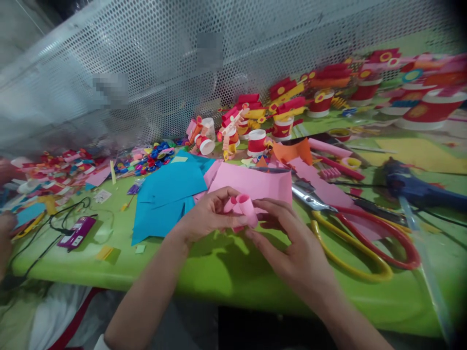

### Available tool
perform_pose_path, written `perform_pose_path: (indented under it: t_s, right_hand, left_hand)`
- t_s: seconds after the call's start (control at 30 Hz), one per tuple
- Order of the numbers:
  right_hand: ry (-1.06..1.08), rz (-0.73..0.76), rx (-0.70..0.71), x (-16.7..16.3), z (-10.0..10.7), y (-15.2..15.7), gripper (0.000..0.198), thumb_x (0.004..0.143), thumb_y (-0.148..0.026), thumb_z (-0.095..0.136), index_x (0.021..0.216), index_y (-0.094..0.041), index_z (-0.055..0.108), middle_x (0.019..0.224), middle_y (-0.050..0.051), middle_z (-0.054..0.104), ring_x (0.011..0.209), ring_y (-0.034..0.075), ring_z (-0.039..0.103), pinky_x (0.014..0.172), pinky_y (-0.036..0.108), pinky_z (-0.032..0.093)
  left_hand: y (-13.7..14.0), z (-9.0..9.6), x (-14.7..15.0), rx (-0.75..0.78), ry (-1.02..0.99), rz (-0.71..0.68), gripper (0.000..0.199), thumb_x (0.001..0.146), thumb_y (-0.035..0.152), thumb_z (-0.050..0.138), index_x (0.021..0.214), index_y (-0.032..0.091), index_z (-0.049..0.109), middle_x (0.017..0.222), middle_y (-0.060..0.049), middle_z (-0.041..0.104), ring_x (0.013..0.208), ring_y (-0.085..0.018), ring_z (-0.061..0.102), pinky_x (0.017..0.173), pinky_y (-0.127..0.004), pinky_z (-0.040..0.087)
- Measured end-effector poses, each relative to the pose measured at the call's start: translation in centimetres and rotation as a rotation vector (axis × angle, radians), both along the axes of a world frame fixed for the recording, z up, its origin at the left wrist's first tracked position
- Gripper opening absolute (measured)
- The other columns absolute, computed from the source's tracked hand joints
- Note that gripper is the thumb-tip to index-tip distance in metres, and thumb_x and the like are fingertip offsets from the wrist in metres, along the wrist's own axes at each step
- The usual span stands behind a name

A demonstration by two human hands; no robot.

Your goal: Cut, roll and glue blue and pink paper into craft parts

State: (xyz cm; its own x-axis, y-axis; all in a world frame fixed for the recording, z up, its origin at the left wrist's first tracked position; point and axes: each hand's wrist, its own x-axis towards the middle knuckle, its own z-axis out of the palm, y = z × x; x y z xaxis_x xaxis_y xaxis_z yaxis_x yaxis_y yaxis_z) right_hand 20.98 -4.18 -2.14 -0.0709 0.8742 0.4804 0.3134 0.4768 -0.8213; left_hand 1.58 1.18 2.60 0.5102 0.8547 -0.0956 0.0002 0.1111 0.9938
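Note:
A small piece of rolled pink paper (248, 210), made of joined short tubes, is between my two hands above the front part of the green table. My left hand (204, 216) pinches its left side between thumb and fingers. From the right, my right hand (288, 236) curves around the piece, its thumb and index finger at the paper's edge; its other fingertips are partly hidden. Just behind lies a pink paper sheet (262, 182), and blue sheets (168, 189) are to the left. Big scissors (350, 233) with red and yellow handles lie beside my right hand.
A blue glue gun (419, 187) with a glue stick lies at the right. Red paper cups (257, 142) with paper decorations line the back before a perforated metal panel (164, 63). A purple device (77, 232) with cables sits left, near another person's hand (6, 228).

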Motion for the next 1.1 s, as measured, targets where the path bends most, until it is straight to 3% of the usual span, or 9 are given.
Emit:
perform_pose_path:
  t_s: [0.17,0.33,0.5,0.73,0.87,0.97,1.1]
  right_hand:
    - [-0.039,-0.065,0.054,0.2,0.1,0.1,0.021,0.097,-0.024,0.067,0.118,-0.025,0.068,0.118,0.006,0.070,0.087,0.014,0.072,0.079,0.028,0.062]
    - [0.003,-0.005,-0.065,0.4,0.5,0.1,0.010,0.097,-0.029,0.066,0.106,-0.025,0.068,0.095,0.002,0.072,0.077,0.015,0.071,0.068,0.027,0.058]
    - [0.047,0.041,-0.149,0.4,0.9,0.0,0.013,0.097,-0.036,0.065,0.102,-0.026,0.070,0.094,0.002,0.072,0.075,0.015,0.070,0.069,0.028,0.059]
    - [0.393,0.068,-0.395,0.5,1.3,-0.1,0.030,0.092,-0.049,0.072,0.112,-0.027,0.069,0.080,0.001,0.075,0.072,0.017,0.073,0.065,0.027,0.063]
    - [0.457,0.042,-0.403,0.5,1.7,-0.2,0.029,0.089,-0.049,0.077,0.105,-0.026,0.071,0.073,-0.001,0.075,0.063,0.013,0.071,0.062,0.022,0.061]
    - [0.492,0.054,-0.440,0.6,1.7,-0.2,0.030,0.088,-0.051,0.078,0.103,-0.026,0.073,0.071,-0.002,0.074,0.061,0.012,0.070,0.060,0.021,0.060]
    - [0.551,0.075,-0.456,0.6,1.4,0.0,0.027,0.088,-0.049,0.079,0.102,-0.026,0.075,0.071,-0.003,0.071,0.059,0.011,0.067,0.058,0.022,0.059]
  left_hand:
    - [-0.2,-0.2,0.3,0.021,0.013,0.015,0.037,0.079,0.031,0.090,0.106,0.020,0.067,0.074,0.003,0.063,0.057,-0.007,0.054,0.049,-0.017,0.041]
    - [-0.2,-0.1,0.3,0.091,-0.008,0.062,0.046,0.074,0.031,0.093,0.111,0.021,0.069,0.081,0.002,0.064,0.062,-0.007,0.056,0.056,-0.019,0.044]
    - [-0.3,-0.1,0.4,0.169,0.051,0.180,0.032,0.078,0.033,0.090,0.101,0.020,0.073,0.074,0.005,0.057,0.062,-0.006,0.052,0.056,-0.017,0.042]
    - [-0.4,0.0,0.5,0.118,0.052,0.125,0.029,0.082,0.037,0.086,0.094,0.018,0.069,0.080,0.001,0.067,0.068,-0.011,0.067,0.063,-0.021,0.052]
    - [-0.4,0.1,0.6,0.118,0.077,0.132,0.028,0.082,0.036,0.087,0.086,0.017,0.068,0.073,0.003,0.064,0.065,-0.010,0.065,0.059,-0.019,0.050]
    - [-0.4,0.0,0.6,0.132,0.071,0.144,0.027,0.082,0.038,0.087,0.092,0.018,0.071,0.069,0.005,0.060,0.059,-0.007,0.060,0.055,-0.018,0.047]
    - [-0.4,0.0,0.7,0.142,0.060,0.142,0.026,0.082,0.038,0.086,0.092,0.018,0.073,0.074,0.003,0.066,0.058,-0.007,0.059,0.053,-0.018,0.047]
